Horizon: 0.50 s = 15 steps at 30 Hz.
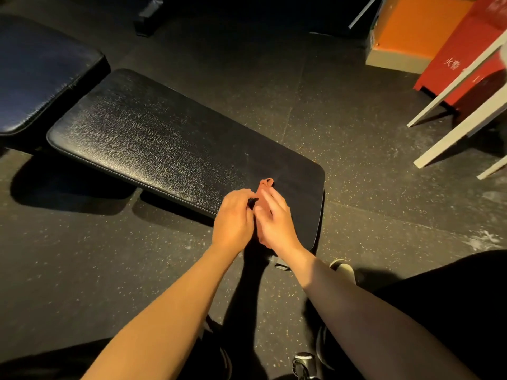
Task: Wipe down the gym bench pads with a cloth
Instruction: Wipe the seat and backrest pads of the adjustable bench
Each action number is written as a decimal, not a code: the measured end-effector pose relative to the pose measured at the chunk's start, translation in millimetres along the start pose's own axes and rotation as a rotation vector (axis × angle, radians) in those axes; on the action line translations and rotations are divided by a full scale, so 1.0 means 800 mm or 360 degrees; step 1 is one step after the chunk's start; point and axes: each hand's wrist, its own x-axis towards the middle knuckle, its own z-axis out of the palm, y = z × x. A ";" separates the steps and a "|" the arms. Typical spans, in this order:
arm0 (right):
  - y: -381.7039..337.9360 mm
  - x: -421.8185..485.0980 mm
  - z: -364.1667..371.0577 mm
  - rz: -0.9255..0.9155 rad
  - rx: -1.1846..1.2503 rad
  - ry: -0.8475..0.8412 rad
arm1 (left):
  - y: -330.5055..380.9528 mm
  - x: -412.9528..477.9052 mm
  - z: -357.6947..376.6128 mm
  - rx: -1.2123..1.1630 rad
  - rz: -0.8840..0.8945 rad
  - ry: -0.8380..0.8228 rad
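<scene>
- Hands meet just below the centre of the frame, over the near right end of a long black grained-vinyl padded counter [153,138] that runs from the middle left toward the centre.
- On the left side of the pair, the left hand [233,219] is knuckles-up with its fingers curled inward, gripping a small crumpled rust-red cloth [266,184] at the counter's near long edge.
- Beside it, the right hand [275,220] lies over the cloth with fingers fairly straight and close together. The thumb side is hidden, so I cannot tell whether this hand pinches the cloth or only presses on it.
- Most of the cloth is covered by the two hands. One bunched tip sticks out past the right fingertips and rests on the counter, and a small strip shows between the heels of the palms.
- Both bare forearms reach in from the bottom of the frame.
- In the upper left sits a second dark blue-black cushioned pad [35,72] with a frayed seam, its corner just beside the counter's far end.
- Underneath everything is a black speckled rubber floor [356,165].
- In the upper right stand an orange box [411,28], a red cabinet [466,48] with white characters, and slanted white bars [452,105].
- A white-toed shoe [344,268] rests on the floor to the right of the right wrist.
</scene>
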 end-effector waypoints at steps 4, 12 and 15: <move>-0.001 0.004 0.021 -0.0296 -0.0526 -0.0306 | -0.026 0.001 -0.017 0.0248 0.0028 0.0002; 0.023 0.068 -0.018 -0.0261 -0.0683 0.0260 | -0.035 -0.002 -0.014 0.0356 -0.0001 -0.0002; 0.008 0.069 0.006 -0.0240 -0.0563 0.0173 | -0.038 0.016 -0.022 0.0402 0.0119 0.0016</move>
